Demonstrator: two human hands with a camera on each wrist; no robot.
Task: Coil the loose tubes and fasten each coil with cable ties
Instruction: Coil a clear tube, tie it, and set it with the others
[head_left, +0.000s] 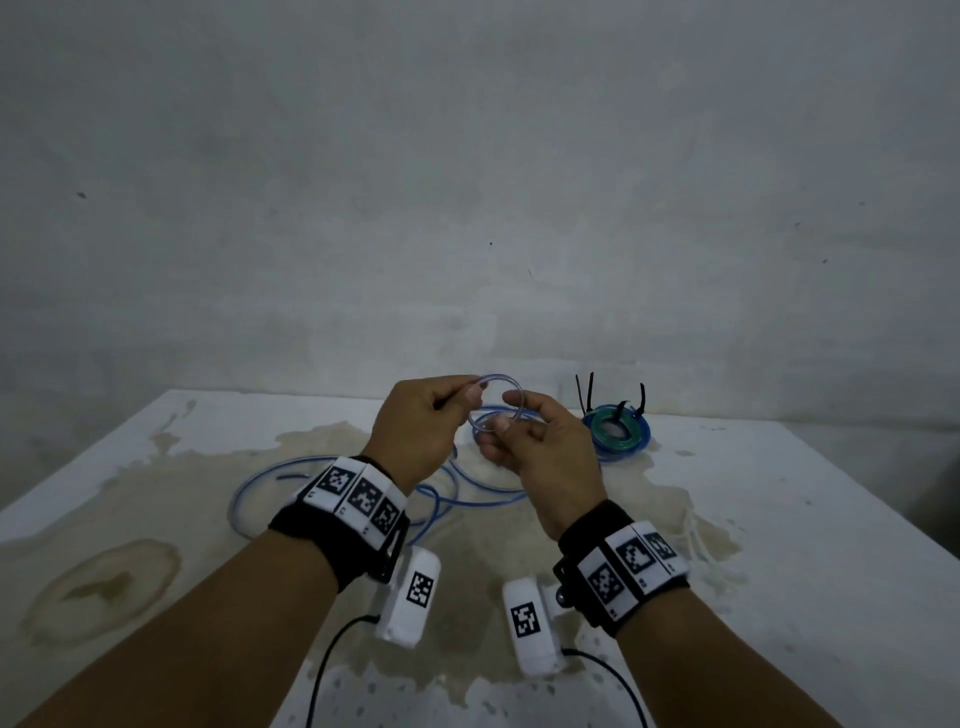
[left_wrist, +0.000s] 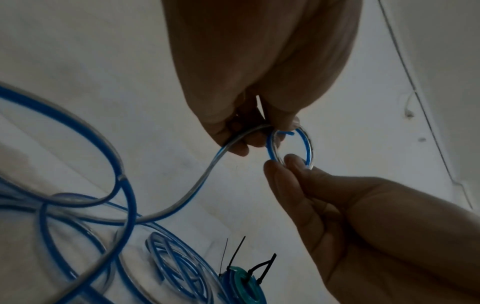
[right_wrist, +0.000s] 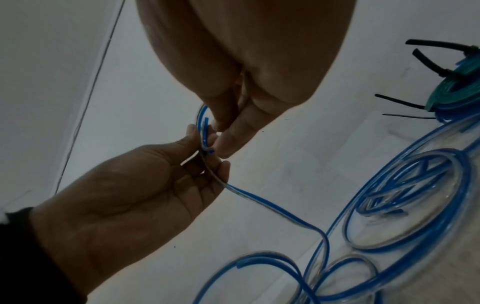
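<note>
Above the stained white worktop (head_left: 779, 519), the left hand (head_left: 415, 431) and right hand (head_left: 540, 441) hold up a small loop of clear blue tube (head_left: 496, 402). Left fingers (left_wrist: 235, 144) are pinched on the tube at the loop's crossing; right fingers (left_wrist: 293, 164) are pinched on the loop's near side. The rest of the tube trails down to loose loops (head_left: 337, 488) lying on the worktop. At far right sits a finished green-and-blue coil (head_left: 618, 428), bound with black cable ties (head_left: 584, 389).

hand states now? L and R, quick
Left hand: pinching the blue tube at the top of its first small loop.
Right hand: pinching the same loop from the other side.
</note>
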